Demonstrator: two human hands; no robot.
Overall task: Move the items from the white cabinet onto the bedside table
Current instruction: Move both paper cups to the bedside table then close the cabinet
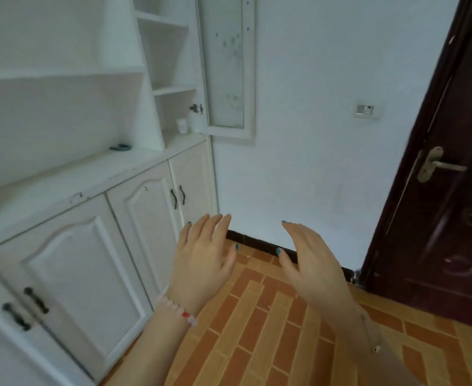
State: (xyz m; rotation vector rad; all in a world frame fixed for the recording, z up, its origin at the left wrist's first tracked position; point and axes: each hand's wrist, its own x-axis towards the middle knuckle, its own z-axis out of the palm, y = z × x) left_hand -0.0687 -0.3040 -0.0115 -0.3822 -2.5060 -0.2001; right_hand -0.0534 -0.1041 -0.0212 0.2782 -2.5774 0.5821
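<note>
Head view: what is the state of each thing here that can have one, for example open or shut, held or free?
Glass cabinet door: swung open.
Lower cabinet doors: all shut.
White cup: upright on the shelf, untouched.
Small dark item: lying on the cabinet counter, untouched.
Left hand: open, holds nothing.
Right hand: open, holds nothing.
Brown door: open or shut, cannot tell.

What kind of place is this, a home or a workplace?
Most likely a room in a home: a white cabinet with open shelves and panelled doors, a dark door with a lever handle, and a brick-patterned tile floor. No bed shows.
</note>
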